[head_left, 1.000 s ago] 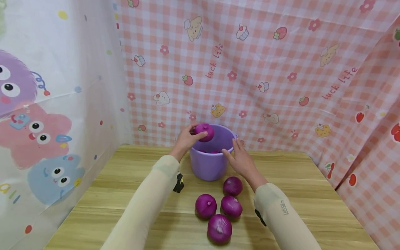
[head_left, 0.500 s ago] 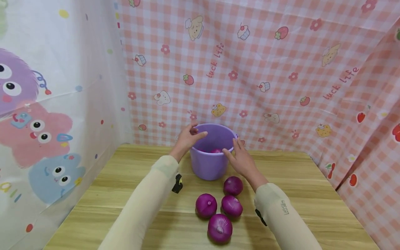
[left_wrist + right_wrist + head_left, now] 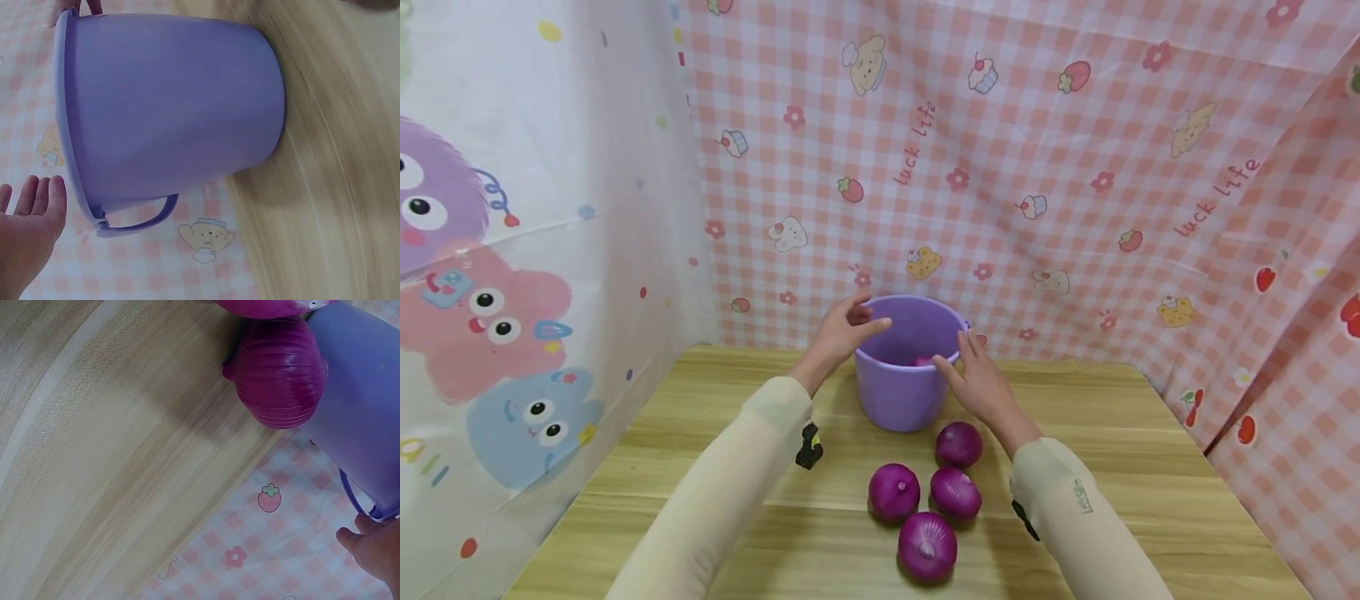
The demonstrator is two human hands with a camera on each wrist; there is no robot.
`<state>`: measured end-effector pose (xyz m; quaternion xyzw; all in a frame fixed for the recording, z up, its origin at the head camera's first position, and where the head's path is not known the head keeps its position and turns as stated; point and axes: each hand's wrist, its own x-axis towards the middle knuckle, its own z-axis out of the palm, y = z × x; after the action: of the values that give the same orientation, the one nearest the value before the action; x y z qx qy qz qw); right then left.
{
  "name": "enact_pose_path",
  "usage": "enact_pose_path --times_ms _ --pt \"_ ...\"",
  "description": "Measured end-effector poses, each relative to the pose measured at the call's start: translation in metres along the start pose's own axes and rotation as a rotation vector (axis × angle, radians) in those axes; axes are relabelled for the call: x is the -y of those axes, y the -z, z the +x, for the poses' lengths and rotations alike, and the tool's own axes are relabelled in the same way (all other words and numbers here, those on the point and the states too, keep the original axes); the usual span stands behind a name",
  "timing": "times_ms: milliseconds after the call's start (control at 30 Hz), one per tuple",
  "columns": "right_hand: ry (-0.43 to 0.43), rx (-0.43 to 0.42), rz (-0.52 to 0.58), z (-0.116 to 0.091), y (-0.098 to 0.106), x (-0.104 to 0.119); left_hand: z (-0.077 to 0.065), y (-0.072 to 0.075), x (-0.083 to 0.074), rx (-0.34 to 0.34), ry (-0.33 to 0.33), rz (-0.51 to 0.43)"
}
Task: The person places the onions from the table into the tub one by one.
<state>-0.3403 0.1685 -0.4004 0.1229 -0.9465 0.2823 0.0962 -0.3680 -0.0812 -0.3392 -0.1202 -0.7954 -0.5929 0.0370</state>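
Observation:
A purple bucket [image 3: 901,400] stands upright near the back of the table, its handle [image 3: 147,222] hanging down on one side. My left hand [image 3: 842,333] is beside the bucket's left rim with nothing in it, fingers loosely spread; the left wrist view shows it just off the rim. At the right side my right hand [image 3: 987,387] holds the rim, thumb toward the front. Part of a red onion [image 3: 922,362] shows inside the bucket. Several more red onions lie in front, one [image 3: 958,445] nearest the bucket and one [image 3: 927,547] nearest me.
The wooden table [image 3: 700,467] ends at the back against a pink checked cloth [image 3: 1037,150]. A white cloth with cartoon figures [image 3: 632,200] hangs along the left. Two onions, a left one [image 3: 894,493] and a right one [image 3: 956,493], lie mid-table.
My left hand has let go of a red onion, which dropped into the bucket, and has drawn slightly back to the left. The right hand has stayed at the rim.

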Motion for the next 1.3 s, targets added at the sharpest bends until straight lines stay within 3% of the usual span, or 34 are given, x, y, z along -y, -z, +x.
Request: enact_pose_path --times_ms 300,833,1300 --pt "0.0 0.002 0.003 0.0 0.0 0.0 -0.015 0.008 -0.001 0.048 -0.035 -0.015" --pt "-0.005 0.0 -0.012 0.0 0.0 0.0 -0.046 0.017 0.012 0.155 -0.062 -0.046" --pt "0.002 -0.015 -0.025 -0.001 -0.001 0.002 -0.082 0.012 0.034 0.261 -0.062 -0.027"
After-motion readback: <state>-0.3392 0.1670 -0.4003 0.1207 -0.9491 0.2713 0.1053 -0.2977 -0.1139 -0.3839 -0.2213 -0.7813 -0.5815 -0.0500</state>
